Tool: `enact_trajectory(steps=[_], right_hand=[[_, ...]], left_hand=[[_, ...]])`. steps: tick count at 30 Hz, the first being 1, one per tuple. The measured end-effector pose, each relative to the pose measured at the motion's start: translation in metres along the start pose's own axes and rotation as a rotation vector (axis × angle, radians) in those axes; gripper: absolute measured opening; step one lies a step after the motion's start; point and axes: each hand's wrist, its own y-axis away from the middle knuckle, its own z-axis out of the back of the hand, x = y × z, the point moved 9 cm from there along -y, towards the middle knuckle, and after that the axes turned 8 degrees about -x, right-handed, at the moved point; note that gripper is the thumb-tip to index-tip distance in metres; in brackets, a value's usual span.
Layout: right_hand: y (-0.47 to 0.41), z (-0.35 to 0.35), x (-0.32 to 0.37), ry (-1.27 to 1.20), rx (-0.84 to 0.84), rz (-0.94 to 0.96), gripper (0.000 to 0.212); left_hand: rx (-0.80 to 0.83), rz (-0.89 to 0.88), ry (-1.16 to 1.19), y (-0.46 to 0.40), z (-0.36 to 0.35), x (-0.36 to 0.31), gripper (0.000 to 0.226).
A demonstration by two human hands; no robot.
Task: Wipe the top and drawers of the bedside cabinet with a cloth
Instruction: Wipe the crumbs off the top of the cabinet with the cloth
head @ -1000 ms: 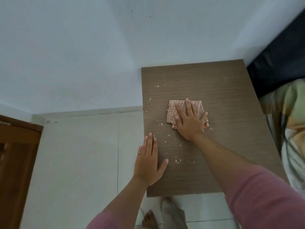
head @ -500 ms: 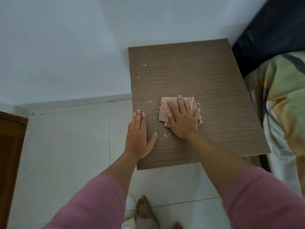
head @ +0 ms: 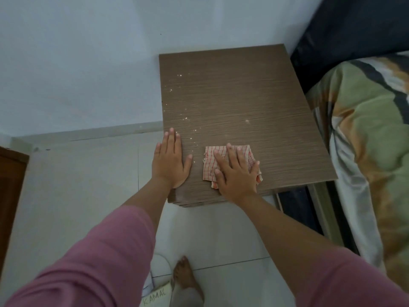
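Observation:
The brown wood-grain top of the bedside cabinet (head: 243, 89) fills the middle of the head view, with white crumbs (head: 179, 76) scattered along its left side. A folded red-and-white checked cloth (head: 210, 162) lies near the front edge. My right hand (head: 236, 171) presses flat on the cloth, fingers spread. My left hand (head: 171, 160) lies flat and empty on the cabinet's front left edge, beside the cloth. The drawers are hidden below the top.
A bed with a green patterned blanket (head: 371, 138) stands right of the cabinet, a dark headboard (head: 354, 25) behind it. A white wall runs behind and to the left. A brown wooden door (head: 11, 196) is at far left. My bare foot (head: 186, 275) stands on the pale tiled floor.
My right hand has dragged the cloth toward the front edge of the top, clearing crumbs from the middle. My left hand stays flat at the left edge. The camera has shifted.

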Motion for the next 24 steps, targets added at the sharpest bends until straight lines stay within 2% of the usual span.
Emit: enact_trajectory(steps=[5,8,13,17,24], right_hand=[[0.041,-0.003,0.002,-0.059,-0.022,0.01,0.057],[0.059,-0.005,0.005,-0.139,-0.04,0.035,0.047],[0.076,0.01,0.01,-0.197,0.024,0.077,0.059],[0.071,0.027,0.008,-0.137,0.144,0.051,0.041],[0.01,0.078,0.0,-0.383,-0.041,-0.131,0.041]], left_hand=[[-0.028,0.034,0.041,0.012,0.007,-0.006,0.07],[-0.062,0.097,0.14,0.048,0.007,-0.015,0.066],[-0.008,0.101,0.092,0.076,-0.004,-0.023,0.068],[0.054,0.083,0.056,0.074,-0.007,-0.022,0.07],[0.116,0.07,0.088,0.062,0.005,-0.016,0.07]])
